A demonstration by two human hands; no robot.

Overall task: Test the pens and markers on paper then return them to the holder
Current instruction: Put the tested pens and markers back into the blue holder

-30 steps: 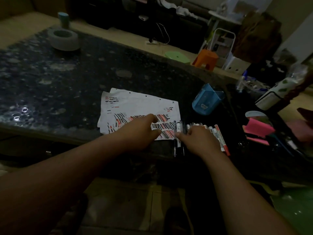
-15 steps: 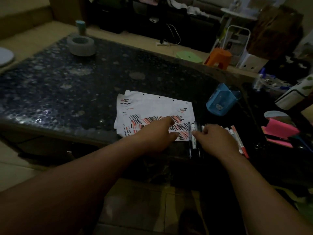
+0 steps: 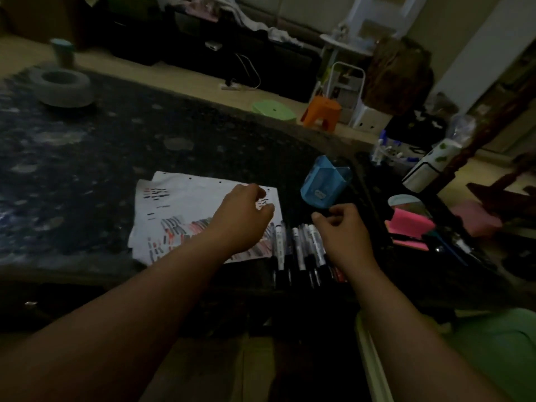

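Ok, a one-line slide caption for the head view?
Both hands hover over scribbled paper and a row of pens beside the tipped blue holder.

Counted two hands: left grip (image 3: 245, 211) and right grip (image 3: 342, 227). Found one blue holder (image 3: 323, 184) on the bench (image 3: 87, 169). Saw at least two overlapping sheets of paper (image 3: 185, 204). Made out roughly seven pens and markers (image 3: 298, 250) in a row, exact number unclear in the dim blur. Spotted one tape roll (image 3: 62, 87), one orange stool (image 3: 320, 111).
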